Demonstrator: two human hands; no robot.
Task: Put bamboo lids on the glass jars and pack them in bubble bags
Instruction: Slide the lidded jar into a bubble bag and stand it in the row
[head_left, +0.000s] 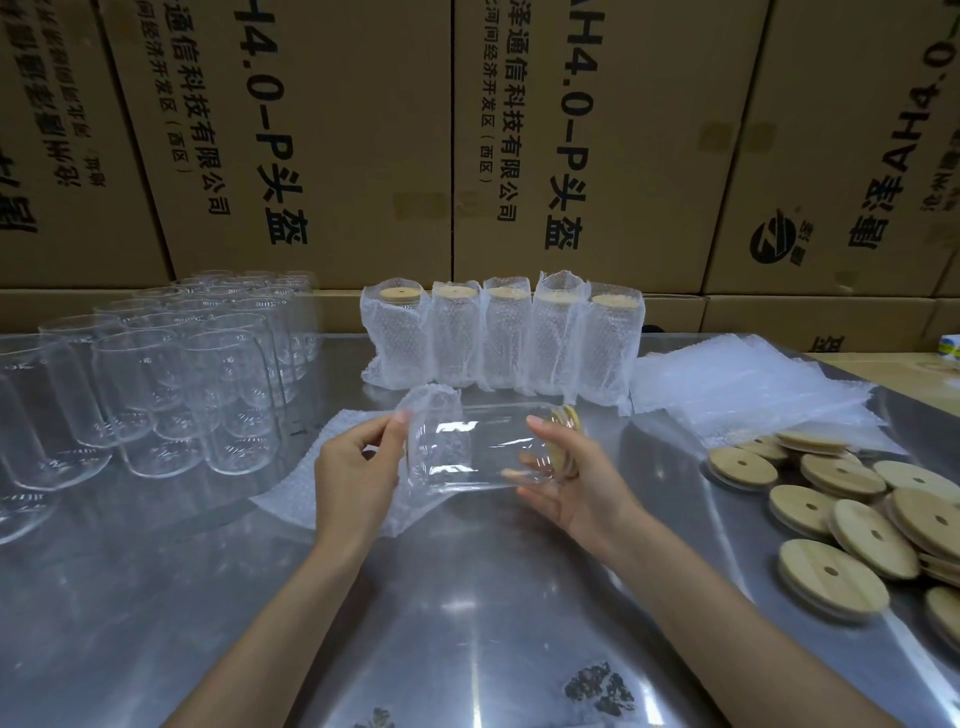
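The right hand (566, 467) is gripping a lidded glass jar (488, 447) lying sideways just above the counter (467, 597), while the left hand (358, 467) is pinching the bubble bag (431, 410) around the jar's base. Behind the jar, five bagged jars (504, 338) are standing upright in a row; loose bamboo lids (852, 509) are lying to its right.

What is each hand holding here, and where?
Right hand grips the lidded glass jar at its lid end; left hand pinches the bubble bag mouth over the jar's base.
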